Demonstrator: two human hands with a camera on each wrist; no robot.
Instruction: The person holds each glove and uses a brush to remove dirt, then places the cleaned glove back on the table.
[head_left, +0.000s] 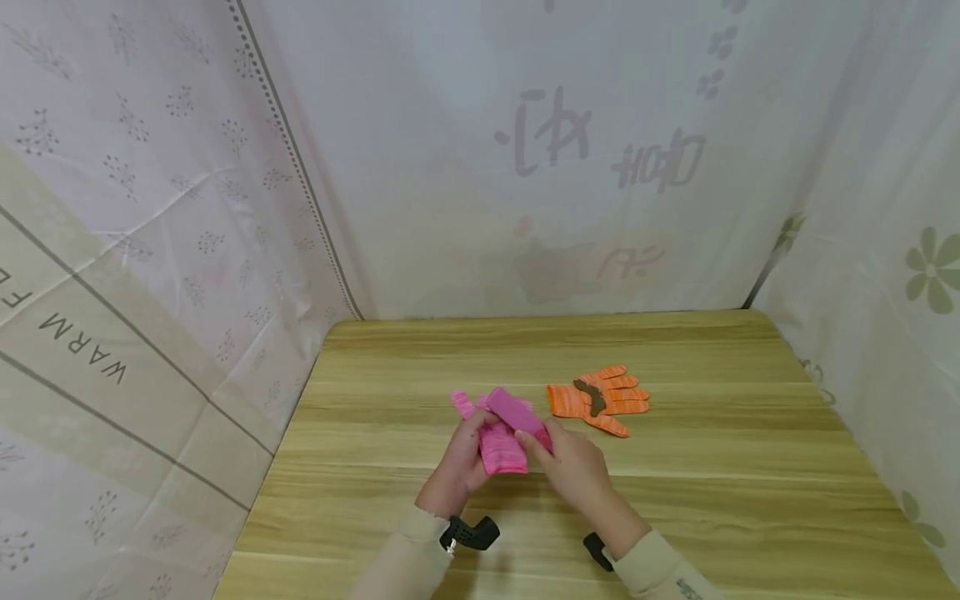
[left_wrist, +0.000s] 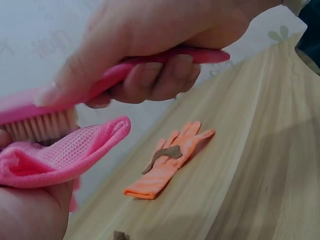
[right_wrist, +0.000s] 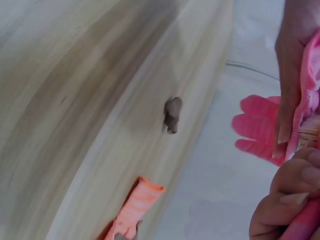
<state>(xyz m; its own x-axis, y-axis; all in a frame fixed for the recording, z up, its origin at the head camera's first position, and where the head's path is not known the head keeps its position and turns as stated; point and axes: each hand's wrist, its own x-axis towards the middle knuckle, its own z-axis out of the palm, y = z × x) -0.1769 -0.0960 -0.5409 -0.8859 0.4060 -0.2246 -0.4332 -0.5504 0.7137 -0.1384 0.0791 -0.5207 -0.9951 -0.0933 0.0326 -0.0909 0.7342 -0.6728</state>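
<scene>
Head view: pink brush [head_left: 517, 414] on pink glove [head_left: 503, 451], mid-table

Your left hand [head_left: 459, 463] has the glove pinched between thumb and fingers, and your right hand [head_left: 579, 468] is wrapped round the brush, bristles down at the fabric by the cuff. You're well in from both side edges of the table [head_left: 720, 467]. Orange glove [head_left: 564, 400] lies flat to your right, apart from your hands, with a wide stretch of wood out to the right edge. Back edge sits right up by the back cloth [head_left: 450, 167].

Writing: "WARM" [head_left: 82, 346] reads upside down on the left cloth [head_left: 247, 325]; can't make out the grey characters on the back one. Tabletop's pale wood grain, rounded back corners. Right cloth [head_left: 885, 333] has a big flower.
</scene>
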